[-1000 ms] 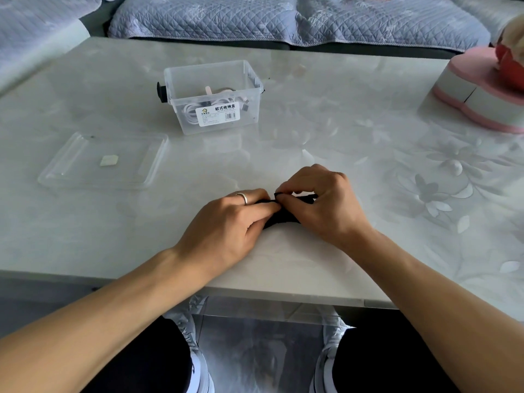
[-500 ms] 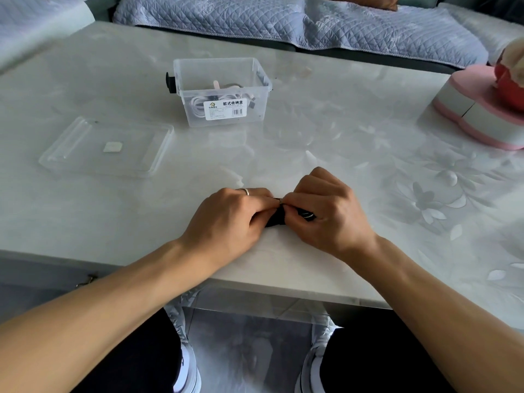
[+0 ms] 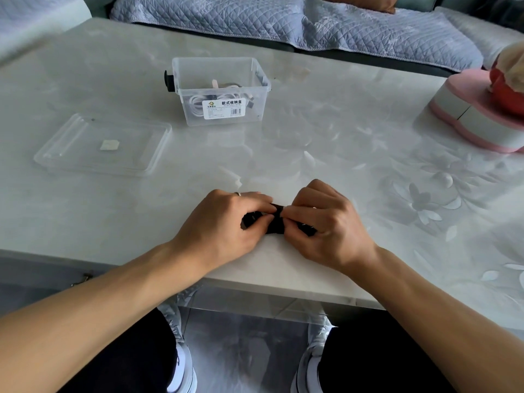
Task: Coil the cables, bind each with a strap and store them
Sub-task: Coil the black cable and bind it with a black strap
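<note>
A coiled black cable (image 3: pixel 275 224) lies near the table's front edge, squeezed between both hands. My left hand (image 3: pixel 224 225) grips its left end with curled fingers. My right hand (image 3: pixel 326 222) grips the right end, and its thumb and forefinger pinch a black strap (image 3: pixel 276 207) around the coil's middle. Most of the cable is hidden under my fingers. A clear plastic storage box (image 3: pixel 262 80) stands open at the back centre, with white coiled cables (image 3: pixel 198 102) inside.
The box's clear lid (image 3: pixel 102 146) lies upturned on the left of the table. A pink and white heart-shaped box (image 3: pixel 465 120) with red contents sits at the right edge. A quilted sofa runs behind the table (image 3: pixel 354 154).
Both hands stayed on the black cable near the front edge. The fingers shifted a little, and more of the coil and the strap shows between them now.
</note>
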Tool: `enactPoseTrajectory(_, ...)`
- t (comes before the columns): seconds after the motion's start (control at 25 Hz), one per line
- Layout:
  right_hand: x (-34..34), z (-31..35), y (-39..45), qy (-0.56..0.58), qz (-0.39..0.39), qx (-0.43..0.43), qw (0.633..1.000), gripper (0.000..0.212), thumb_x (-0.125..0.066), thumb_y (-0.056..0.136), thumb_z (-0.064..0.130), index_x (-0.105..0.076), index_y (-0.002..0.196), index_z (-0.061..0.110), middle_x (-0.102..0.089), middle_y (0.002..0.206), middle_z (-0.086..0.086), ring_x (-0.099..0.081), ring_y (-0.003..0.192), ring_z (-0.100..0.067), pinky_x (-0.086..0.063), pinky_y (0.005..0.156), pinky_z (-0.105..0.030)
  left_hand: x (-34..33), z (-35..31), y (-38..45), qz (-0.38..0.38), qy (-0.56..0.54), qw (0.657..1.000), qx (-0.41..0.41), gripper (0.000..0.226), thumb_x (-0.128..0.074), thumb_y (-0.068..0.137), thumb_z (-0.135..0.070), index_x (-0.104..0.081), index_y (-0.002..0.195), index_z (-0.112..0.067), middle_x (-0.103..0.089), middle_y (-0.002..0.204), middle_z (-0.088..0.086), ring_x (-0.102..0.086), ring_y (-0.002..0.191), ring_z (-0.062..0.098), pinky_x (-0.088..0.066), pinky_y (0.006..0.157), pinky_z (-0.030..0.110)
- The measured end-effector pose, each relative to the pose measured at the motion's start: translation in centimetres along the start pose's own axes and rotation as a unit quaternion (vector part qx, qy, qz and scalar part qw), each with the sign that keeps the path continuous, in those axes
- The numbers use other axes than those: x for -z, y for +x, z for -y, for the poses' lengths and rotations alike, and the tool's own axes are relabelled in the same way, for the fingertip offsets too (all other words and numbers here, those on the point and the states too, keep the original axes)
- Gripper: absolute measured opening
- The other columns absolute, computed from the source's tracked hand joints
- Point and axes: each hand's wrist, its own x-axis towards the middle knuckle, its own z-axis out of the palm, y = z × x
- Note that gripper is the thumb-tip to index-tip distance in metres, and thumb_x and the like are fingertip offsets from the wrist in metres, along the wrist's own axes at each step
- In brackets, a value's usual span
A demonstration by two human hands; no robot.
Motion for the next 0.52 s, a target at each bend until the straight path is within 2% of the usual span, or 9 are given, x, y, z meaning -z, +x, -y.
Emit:
enactPoseTrajectory(0.16,0.3,0.2,-0.4,-0.003,0.017,-0.009,1.000,0.015,-0.063,0.082,0.008,-0.075,0.072,0.007,-0.057,0.068,-0.004,-0.048,0.064,-0.024,-0.042,0.057,-0.033,-0.1,-0.2,-0.1,-0.006,0.010,1.000,0.004,0.022,-0.068,0.078,-0.022,-0.079,0.097,-0.018,-0.076,0.100,-0.008,-0.073,0.091,0.012,-0.053,0.082,0.024)
enactPoseTrajectory(0.32,1.1,0.5,-1.1,-0.042,0.032,0.026,0.998,0.015,-0.070,0.084,0.022,-0.077,0.082,0.009,-0.060,0.075,-0.005,-0.051,0.069,-0.023,-0.044,0.061,-0.031,0.0,-0.2,-0.1,-0.002,0.008,1.000,0.013,0.024,-0.068,0.077,-0.023,-0.079,0.098,-0.018,-0.075,0.104,-0.006,-0.071,0.097,0.008,-0.051,0.089,0.018)
enactPoseTrajectory(0.52,0.8,0.8,-1.4,-0.044,0.023,-0.012,0.999,0.012,-0.071,0.085,0.021,-0.078,0.089,0.012,-0.061,0.080,-0.005,-0.053,0.072,-0.026,-0.046,0.063,-0.036,0.9,-0.2,-0.4,0.051,-0.014,0.998,-0.015,0.032,-0.074,0.073,-0.022,-0.075,0.104,-0.018,-0.073,0.108,-0.011,-0.066,0.101,0.001,-0.048,0.092,0.014)
